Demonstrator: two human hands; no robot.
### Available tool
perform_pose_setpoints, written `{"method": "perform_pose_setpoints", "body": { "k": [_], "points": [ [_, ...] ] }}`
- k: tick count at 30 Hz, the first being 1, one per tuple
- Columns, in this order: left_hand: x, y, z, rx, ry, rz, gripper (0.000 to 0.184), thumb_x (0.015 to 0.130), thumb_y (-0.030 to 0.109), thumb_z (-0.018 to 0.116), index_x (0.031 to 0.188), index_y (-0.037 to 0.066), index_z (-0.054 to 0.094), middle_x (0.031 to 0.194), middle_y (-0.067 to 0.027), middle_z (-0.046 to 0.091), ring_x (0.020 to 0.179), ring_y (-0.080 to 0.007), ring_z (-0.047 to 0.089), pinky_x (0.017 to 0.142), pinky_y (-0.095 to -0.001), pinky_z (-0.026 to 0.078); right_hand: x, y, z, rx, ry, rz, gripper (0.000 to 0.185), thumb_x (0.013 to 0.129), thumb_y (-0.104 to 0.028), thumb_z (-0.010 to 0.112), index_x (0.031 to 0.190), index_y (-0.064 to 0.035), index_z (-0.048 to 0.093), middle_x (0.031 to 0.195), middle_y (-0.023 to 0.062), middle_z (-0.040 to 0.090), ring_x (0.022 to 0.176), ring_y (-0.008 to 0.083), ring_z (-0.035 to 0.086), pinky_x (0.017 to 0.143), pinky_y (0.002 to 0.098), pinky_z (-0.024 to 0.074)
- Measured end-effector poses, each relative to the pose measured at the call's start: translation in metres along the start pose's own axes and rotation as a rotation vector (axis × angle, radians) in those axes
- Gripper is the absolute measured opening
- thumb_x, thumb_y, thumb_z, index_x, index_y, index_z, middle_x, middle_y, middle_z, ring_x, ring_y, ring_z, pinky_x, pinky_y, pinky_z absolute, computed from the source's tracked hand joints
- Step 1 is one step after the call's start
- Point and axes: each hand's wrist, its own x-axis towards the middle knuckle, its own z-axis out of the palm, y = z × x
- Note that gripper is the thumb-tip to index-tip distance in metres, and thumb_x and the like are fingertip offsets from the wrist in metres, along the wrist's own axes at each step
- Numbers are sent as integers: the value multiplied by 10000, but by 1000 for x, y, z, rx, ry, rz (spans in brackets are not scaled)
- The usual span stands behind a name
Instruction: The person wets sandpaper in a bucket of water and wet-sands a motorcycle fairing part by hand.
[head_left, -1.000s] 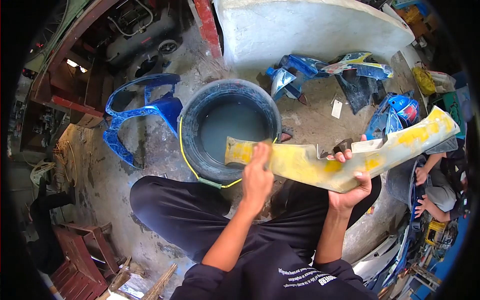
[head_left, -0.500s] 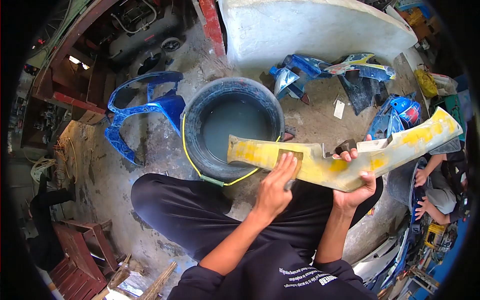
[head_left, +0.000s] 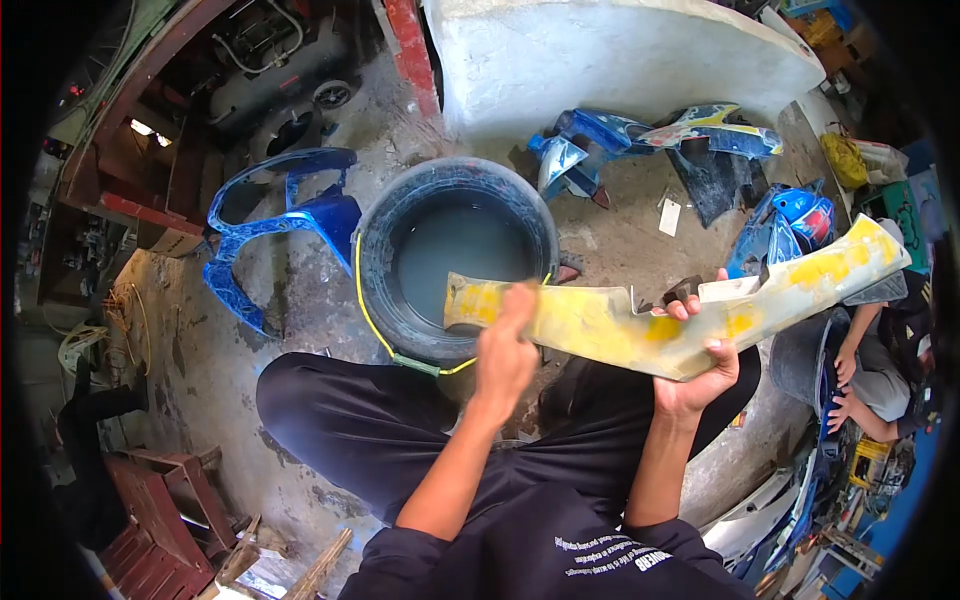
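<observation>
A long, pale motorcycle body panel (head_left: 590,318) with yellow patches lies slantwise over my lap, its left end above the bucket. My right hand (head_left: 700,380) grips its lower edge near the middle, thumb on the near face and fingertips showing at the far edge. My left hand (head_left: 505,360) is closed and blurred, on the panel's left part. The brown piece of sandpaper under its fingers is mostly hidden now. Behind the panel's left end stands a black bucket (head_left: 372,215) of cloudy water (head_left: 460,245), with a yellow handle.
A blue fairing frame (head_left: 335,215) lies left of the bucket. More blue body parts (head_left: 600,130) lie on the concrete floor before a white wall (head_left: 600,60). At right, another person's hands (head_left: 845,395) are beside a dark tub (head_left: 800,360). A reddish wooden stool (head_left: 150,510) stands lower left.
My left hand has slid left along the panel with the sandpaper, toward its end over the bucket. My right hand keeps its grip. The whole view has shifted slightly.
</observation>
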Motion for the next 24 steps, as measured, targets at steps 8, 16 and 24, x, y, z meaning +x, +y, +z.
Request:
{"method": "perform_pose_setpoints", "body": {
  "k": [8,16,24],
  "points": [
    [2,-8,7,23,36,-82,746,686,-158,460,1391,13,633,1476,-230,558,1441,-334,479,1245,-397,334,-1,0,2,37,-5,9,981,727,-170,590,1642,-139,238,1082,141,563,1003,282,576,1027,522,459],
    [5,-11,-1,51,43,-106,700,728,-148,423,1376,5,640,1463,-221,563,1435,-319,484,1234,-386,354,-3,2,2,50,-7,7,977,729,-163,585,1641,-138,237,1081,147,572,996,282,579,1032,536,461],
    [-2,-2,-2,-4,-80,50,770,697,-153,425,1428,17,596,1502,-219,528,1456,-325,453,1246,-396,328,-3,5,3,31,-21,2,983,726,-173,595,1642,-127,242,1097,131,540,1005,262,567,1060,529,426]
  ]
}}
